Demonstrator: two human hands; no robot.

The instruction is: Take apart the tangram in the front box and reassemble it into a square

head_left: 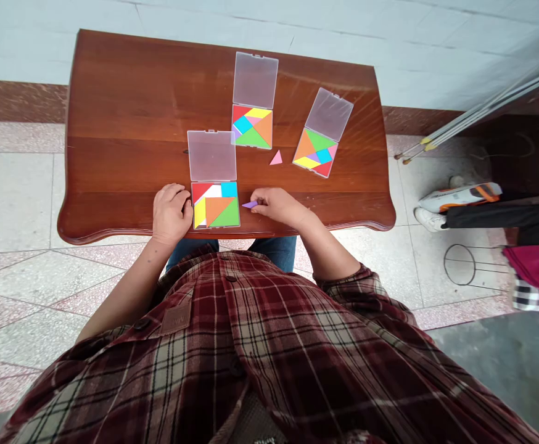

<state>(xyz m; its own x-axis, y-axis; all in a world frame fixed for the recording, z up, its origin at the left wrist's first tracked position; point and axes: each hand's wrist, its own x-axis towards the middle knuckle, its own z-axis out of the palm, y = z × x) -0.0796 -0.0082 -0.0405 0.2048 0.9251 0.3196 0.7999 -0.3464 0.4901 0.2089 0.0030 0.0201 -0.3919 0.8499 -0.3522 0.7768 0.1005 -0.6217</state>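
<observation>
Between the fingertips of my right hand [274, 205] is a purple triangle tangram piece [249, 205], just right of the nearest tangram box. That clear plastic box [211, 155] lies with its lid folded back. Inside it are red [200, 190], blue [229, 189], yellow [200, 213], orange [216, 208] and green [227, 214] pieces, with white gaps between some of them. My left hand [171, 213] rests on the table at the box's left edge, thumb beside it and fingers lying loosely. A pink triangle piece [276, 158] lies loose farther up the table.
Two more open tangram boxes with colourful pieces lie beyond, one at the back [255, 80] and one to the right [329, 114]. The brown wooden table [126, 123] has a curved front edge. On the right a person's leg [482, 217] and a wire frame [459, 265] show.
</observation>
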